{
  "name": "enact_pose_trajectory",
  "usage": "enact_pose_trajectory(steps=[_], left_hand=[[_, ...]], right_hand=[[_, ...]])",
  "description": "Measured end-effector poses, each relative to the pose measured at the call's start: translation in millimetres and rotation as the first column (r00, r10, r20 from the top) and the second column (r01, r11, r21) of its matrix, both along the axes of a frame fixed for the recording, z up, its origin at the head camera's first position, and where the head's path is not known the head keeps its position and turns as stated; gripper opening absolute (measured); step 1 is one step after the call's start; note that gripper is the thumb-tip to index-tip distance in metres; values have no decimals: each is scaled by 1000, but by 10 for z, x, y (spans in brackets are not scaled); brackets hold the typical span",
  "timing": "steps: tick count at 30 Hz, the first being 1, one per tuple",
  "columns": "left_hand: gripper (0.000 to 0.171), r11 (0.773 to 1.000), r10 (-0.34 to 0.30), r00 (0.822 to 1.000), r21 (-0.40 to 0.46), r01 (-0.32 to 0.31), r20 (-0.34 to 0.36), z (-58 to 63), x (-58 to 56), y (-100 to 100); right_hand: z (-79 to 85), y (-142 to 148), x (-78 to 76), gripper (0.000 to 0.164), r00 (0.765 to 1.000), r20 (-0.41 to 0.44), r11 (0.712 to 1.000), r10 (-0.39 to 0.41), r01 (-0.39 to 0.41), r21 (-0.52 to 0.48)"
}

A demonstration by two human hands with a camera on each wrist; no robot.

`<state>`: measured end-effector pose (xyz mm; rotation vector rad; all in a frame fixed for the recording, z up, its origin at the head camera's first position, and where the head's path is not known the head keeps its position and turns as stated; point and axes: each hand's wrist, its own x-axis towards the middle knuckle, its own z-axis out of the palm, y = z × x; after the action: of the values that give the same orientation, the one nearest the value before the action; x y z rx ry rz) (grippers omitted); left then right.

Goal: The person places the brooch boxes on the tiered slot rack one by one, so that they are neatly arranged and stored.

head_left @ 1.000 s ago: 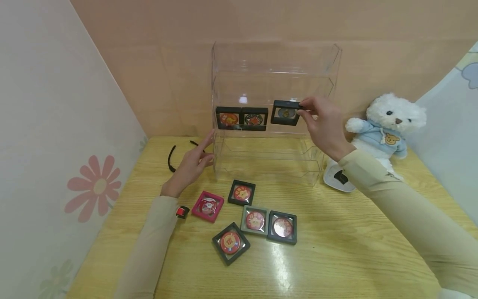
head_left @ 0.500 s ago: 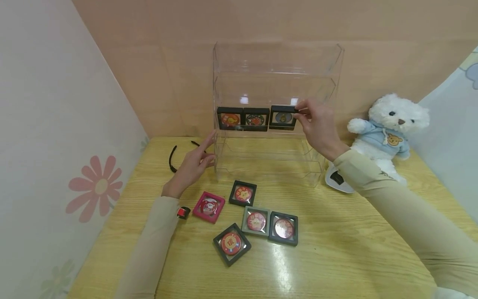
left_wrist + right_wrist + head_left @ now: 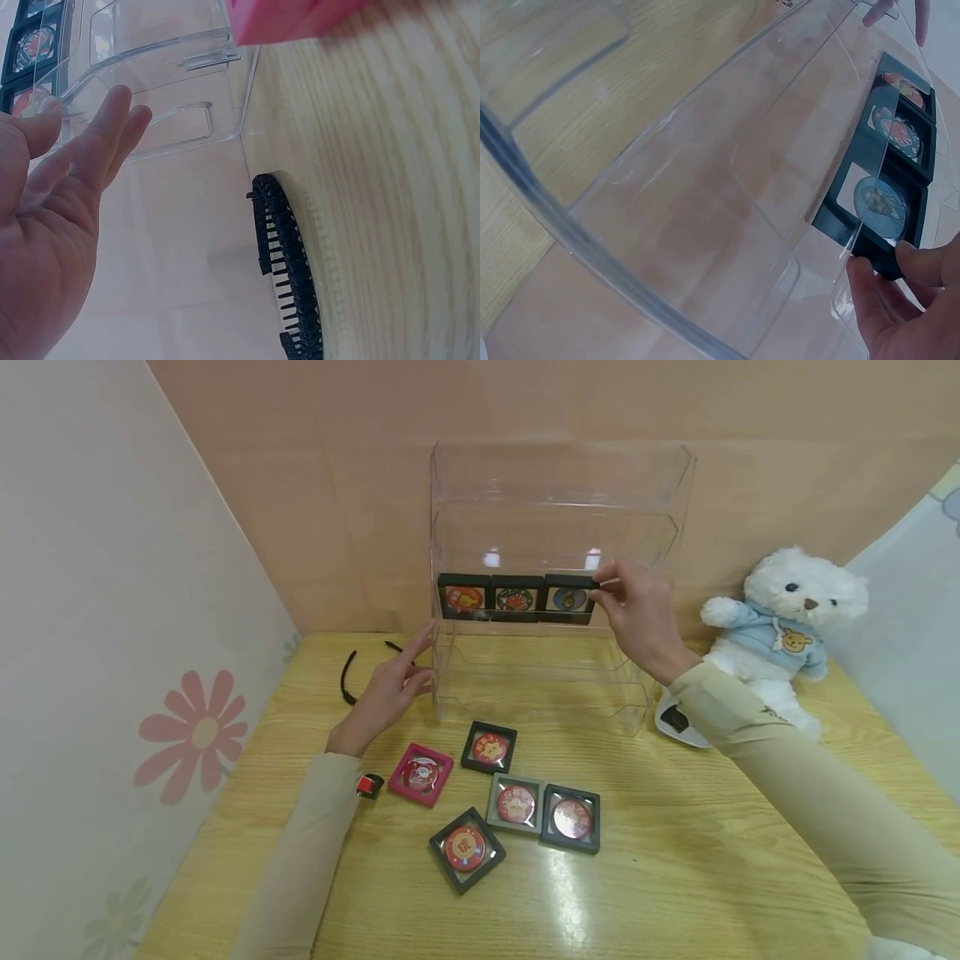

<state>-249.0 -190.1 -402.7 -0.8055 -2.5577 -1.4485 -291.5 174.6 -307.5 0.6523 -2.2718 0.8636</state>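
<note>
A clear acrylic display rack (image 3: 540,672) stands on the table against the wall. Three black-framed badge cases line up side by side on one of its middle shelves. My right hand (image 3: 641,614) pinches the right-hand end of the rightmost case, a black frame with a blue round badge (image 3: 568,599), thumb in front as the right wrist view shows. Left of it are a case with a red-and-green badge (image 3: 515,600) and one with an orange badge (image 3: 463,598). My left hand (image 3: 386,689) touches the rack's left side with its fingers extended.
Several badge cases lie on the table before the rack, among them a pink one (image 3: 421,774) and a green one (image 3: 515,803). A black toothed hairband (image 3: 289,262) lies behind my left hand. To the right sit a white teddy bear (image 3: 783,635) and a white dish (image 3: 682,735).
My right hand has lowered the blue-badge case and moved it slightly left, onto the shelf beside the other two. My left hand stays at the rack's side.
</note>
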Motion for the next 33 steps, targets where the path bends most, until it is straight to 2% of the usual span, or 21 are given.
enact_pose_trajectory(steps=[11, 15, 21, 25, 29, 33], left_hand=[[79, 1000, 7, 1000, 5, -7, 5, -2, 16, -1], [78, 1000, 16, 1000, -8, -16, 0, 4, 23, 1], [79, 1000, 19, 1000, -15, -19, -4, 20, 41, 12], [79, 1000, 7, 1000, -5, -7, -3, 21, 46, 13], [79, 1000, -3, 1000, 6, 3, 2, 25, 43, 12], [79, 1000, -3, 1000, 5, 3, 5, 37, 51, 7]], right_hand=[[25, 6, 54, 21, 993, 119, 1000, 24, -26, 15], [27, 21, 78, 24, 991, 132, 999, 32, -36, 31], [87, 48, 159, 24, 996, 82, 1000, 22, -24, 21], [131, 93, 264, 24, 1000, 17, 1000, 4, -4, 23], [122, 183, 396, 21, 999, -52, 998, -2, 5, 66], [79, 279, 540, 19, 998, -71, 994, 1, 7, 113]])
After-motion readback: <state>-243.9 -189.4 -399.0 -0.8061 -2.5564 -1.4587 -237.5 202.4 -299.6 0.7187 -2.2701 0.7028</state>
